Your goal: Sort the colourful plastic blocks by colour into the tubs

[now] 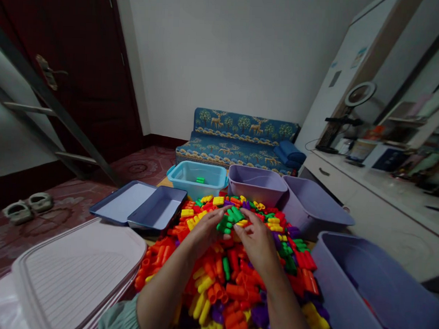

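Observation:
Both my hands meet over a wide heap of plastic building pieces (241,286) in red, orange, yellow, green and purple. My left hand (211,227) is closed around a cluster of green building pieces (235,214). From the other side, my right hand (252,232) has its fingers and thumb on the same green cluster. The green pieces are bullet-shaped tubes joined side by side. Part of the cluster is hidden behind my fingers. A light blue bin (180,175) beyond the heap has a small green piece (200,180) in it.
Purple bins stand behind the heap (257,183), at its back right (304,214) and at the near right (340,286). Left lie shallow grey-blue trays (154,210) and pale lids (76,270). Farther off are a blue patterned sofa (235,143), a ladder (67,114) and a white counter (393,191).

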Tool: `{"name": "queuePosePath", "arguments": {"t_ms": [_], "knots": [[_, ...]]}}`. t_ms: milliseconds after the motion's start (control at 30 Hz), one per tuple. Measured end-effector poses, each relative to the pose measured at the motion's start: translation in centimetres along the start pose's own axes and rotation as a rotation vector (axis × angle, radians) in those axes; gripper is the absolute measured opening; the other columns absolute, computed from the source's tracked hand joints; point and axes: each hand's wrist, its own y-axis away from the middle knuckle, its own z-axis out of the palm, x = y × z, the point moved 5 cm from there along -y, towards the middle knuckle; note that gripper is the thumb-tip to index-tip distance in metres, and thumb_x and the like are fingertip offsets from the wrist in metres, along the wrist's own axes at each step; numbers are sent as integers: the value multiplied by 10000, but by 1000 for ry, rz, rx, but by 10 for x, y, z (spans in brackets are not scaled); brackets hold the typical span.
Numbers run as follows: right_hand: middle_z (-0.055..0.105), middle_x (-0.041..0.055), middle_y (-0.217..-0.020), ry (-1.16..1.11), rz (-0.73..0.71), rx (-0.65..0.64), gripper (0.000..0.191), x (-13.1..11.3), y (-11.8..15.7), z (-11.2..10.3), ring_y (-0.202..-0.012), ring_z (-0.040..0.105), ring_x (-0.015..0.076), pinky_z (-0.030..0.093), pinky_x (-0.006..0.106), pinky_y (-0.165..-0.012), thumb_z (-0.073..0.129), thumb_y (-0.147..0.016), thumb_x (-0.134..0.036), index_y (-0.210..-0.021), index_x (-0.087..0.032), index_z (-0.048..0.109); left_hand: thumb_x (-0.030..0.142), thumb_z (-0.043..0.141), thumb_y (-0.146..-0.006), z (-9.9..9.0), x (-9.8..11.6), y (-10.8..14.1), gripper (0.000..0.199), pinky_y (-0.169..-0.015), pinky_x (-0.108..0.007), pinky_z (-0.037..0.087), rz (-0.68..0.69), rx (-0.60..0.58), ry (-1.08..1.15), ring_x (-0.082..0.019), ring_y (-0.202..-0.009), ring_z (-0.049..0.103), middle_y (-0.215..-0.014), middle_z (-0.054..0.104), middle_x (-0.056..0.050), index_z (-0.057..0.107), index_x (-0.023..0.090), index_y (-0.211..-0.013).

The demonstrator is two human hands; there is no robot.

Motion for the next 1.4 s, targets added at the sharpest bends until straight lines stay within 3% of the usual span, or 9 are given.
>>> {"name": "queuePosePath", "arguments": {"t_ms": [233, 533, 733, 933, 1167, 1400], "knots": [[708, 84, -873, 53, -10, -24, 408, 2, 1, 6, -685, 645, 193, 519, 315, -625, 520, -844, -308, -1211, -151, 602, 102, 673, -731, -6, 1, 16, 589, -743, -259, 581, 35, -96, 50, -144, -863, 660, -1158, 658, -85, 577, 211, -1302], [711, 87, -925, 116, -2, 8, 246, 8, 0, 8, -679, 646, 195, 524, 322, -643, 575, -781, -302, -975, -169, 649, 91, 690, -704, -10, -2, 20, 540, -731, -273, 582, 8, -87, 36, -163, -877, 663, -1133, 665, -92, 613, 182, -1230], [708, 63, -754, -130, 51, 139, 224, 1, 2, -5, -638, 659, 210, 516, 302, -579, 605, -772, -349, -911, -176, 628, 125, 673, -744, -13, -1, 17, 574, -737, -263, 570, 41, -81, 5, -200, -921, 689, -1087, 688, -114, 551, 172, -1303], [681, 22, -734, -456, 121, -35, 329, -3, 3, 10, -535, 614, 150, 526, 279, -539, 622, -768, -376, -1021, -169, 586, 170, 656, -773, -12, 1, 18, 533, -787, -299, 558, 69, -97, 29, -218, -986, 667, -1176, 665, -119, 565, 183, -1299], [692, 60, -898, -346, 118, -188, 428, 8, 6, 29, -633, 647, 161, 538, 280, -555, 584, -793, -337, -1183, -162, 583, 283, 762, -740, -10, -3, 20, 563, -765, -282, 527, 77, -107, -67, -211, -956, 649, -1194, 643, -131, 592, 190, -1269], [717, 60, -923, -263, 92, -209, 418, 8, 6, 28, -677, 673, 180, 556, 294, -574, 578, -812, -317, -1210, -193, 607, 259, 753, -753, -11, -5, 18, 584, -774, -280, 510, 84, -143, -89, -203, -923, 651, -1140, 662, -126, 562, 187, -1299]]}}
